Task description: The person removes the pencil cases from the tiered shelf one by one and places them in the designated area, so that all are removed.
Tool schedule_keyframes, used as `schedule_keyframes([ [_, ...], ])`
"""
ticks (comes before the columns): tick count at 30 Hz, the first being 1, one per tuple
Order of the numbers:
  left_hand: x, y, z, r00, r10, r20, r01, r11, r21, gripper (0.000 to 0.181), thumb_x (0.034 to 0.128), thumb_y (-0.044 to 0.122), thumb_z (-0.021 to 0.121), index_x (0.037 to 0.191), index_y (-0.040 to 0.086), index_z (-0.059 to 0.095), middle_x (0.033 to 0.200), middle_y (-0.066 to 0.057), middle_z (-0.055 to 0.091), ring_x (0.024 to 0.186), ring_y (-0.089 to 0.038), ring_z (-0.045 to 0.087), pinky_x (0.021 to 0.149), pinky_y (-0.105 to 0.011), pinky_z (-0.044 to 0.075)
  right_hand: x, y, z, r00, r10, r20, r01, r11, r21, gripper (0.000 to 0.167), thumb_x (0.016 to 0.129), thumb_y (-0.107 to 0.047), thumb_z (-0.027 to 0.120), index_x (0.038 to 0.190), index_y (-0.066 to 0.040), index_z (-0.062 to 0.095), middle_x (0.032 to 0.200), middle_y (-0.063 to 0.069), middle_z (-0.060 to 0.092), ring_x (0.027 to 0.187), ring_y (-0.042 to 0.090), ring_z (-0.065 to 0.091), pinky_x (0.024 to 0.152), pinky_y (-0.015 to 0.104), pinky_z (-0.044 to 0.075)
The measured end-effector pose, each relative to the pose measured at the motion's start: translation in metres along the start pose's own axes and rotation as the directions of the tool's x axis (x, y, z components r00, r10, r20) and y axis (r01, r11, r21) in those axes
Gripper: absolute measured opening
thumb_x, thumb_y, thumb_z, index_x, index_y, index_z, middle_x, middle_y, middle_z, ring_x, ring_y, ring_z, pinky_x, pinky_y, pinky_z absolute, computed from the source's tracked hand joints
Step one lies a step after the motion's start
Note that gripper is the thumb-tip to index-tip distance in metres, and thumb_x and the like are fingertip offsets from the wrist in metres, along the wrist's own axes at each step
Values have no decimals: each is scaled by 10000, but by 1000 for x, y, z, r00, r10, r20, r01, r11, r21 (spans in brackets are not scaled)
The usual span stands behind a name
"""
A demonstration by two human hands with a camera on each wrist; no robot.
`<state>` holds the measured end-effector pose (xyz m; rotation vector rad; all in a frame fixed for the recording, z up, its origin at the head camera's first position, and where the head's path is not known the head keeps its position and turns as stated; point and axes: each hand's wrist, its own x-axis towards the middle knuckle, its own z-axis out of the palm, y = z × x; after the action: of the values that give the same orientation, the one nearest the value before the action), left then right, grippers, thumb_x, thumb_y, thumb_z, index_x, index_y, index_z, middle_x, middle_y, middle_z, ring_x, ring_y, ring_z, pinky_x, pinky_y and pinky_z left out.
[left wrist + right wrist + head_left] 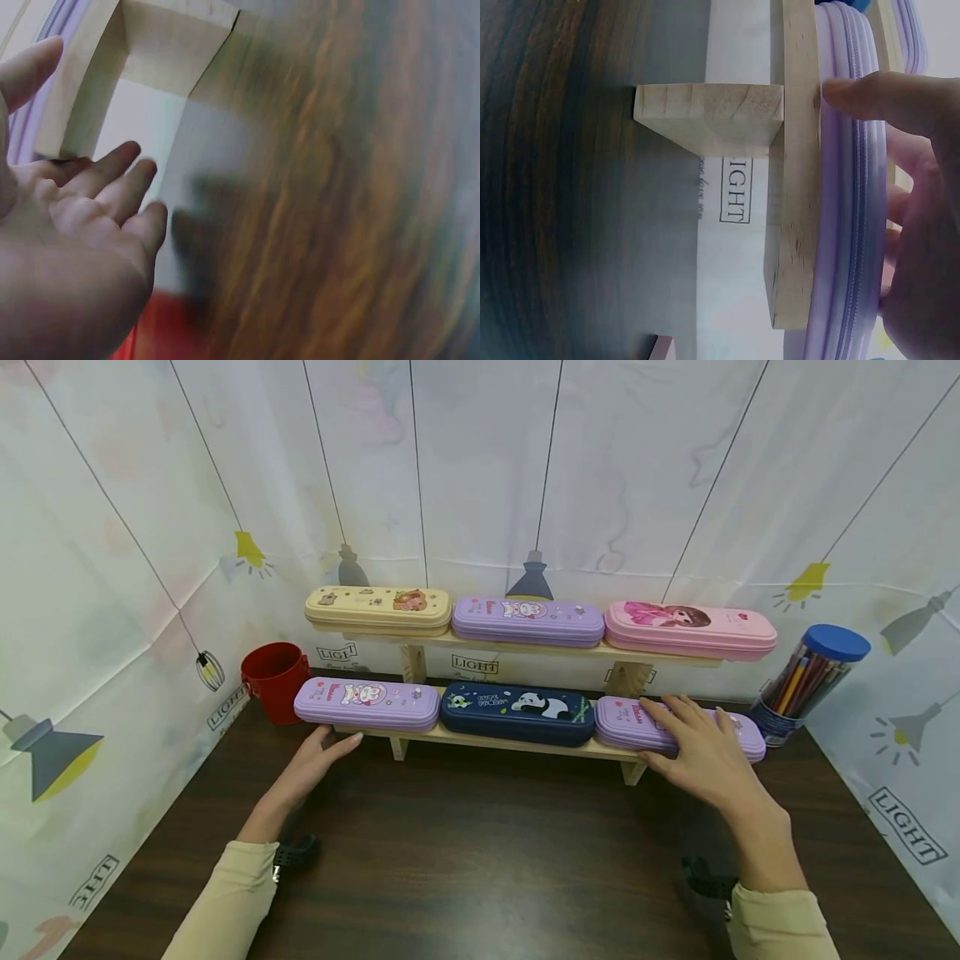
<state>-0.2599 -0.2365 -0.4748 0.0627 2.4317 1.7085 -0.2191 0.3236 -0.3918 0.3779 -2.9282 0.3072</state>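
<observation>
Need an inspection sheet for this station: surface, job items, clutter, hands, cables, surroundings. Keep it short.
Surface: dark wood-grain tabletop bearing a two-level wooden rack.
Job's things: upper row, left to right, cream case, upper lilac case, pink case; lower row, left lilac case, navy panda case, right lilac case.
Clutter: red bucket left of rack; lidded pen jar right.
Hands: left hand open by the left lilac case, contact unclear; right hand grips the right lilac case, thumb on its front side.
Cables: nothing seen.
Surroundings: pale backdrop, printed lamps and "LIGHT" lettering.
</observation>
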Motion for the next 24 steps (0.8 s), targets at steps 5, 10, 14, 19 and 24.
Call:
schedule_keyframes([
  [5,4,0,8,999,29,15,-26,986,-167,843,954,484,620,1558,92,182,1605,-131,302,1496,-321,292,1249,-546,231,2,-2,-3,1000,-9,3,9,1000,-15,793,823,-289,731,1531,-200,386,1530,272,381,1400,524,291,1119,791,117],
  [10,7,-2,12,998,56,19,-47,953,-301,757,995,363,601,1545,64,174,1587,-144,317,1497,-280,293,1236,-461,280,1,-3,-5,1000,-12,1,12,1000,-21,785,807,-261,727,1520,-200,404,1519,274,393,1372,525,309,1116,755,183],
  [14,7,-3,13,998,69,14,-60,939,-338,720,1006,324,590,1537,58,183,1577,-156,311,1498,-283,284,1230,-458,294,0,-3,-5,1000,-10,1,10,1000,-17,783,799,-248,730,1513,-191,414,1481,270,430,1354,521,324,1117,746,188],
  [19,7,-3,14,998,67,-1,-63,934,-352,668,1008,304,590,1510,50,230,1542,-155,353,1443,-228,374,1218,-453,328,-2,-3,-5,1000,10,22,-10,1000,5,790,783,-232,744,1503,-170,425,1447,286,442,1333,536,346,1110,781,154],
  [24,6,-4,14,998,65,-19,-67,925,-375,605,1007,290,592,1473,48,291,1496,-147,416,1267,-38,530,1201,-441,356,-9,-1,-10,999,31,20,-31,999,9,799,762,-225,764,1491,-180,441,1366,282,475,1219,520,434,1050,764,289],
])
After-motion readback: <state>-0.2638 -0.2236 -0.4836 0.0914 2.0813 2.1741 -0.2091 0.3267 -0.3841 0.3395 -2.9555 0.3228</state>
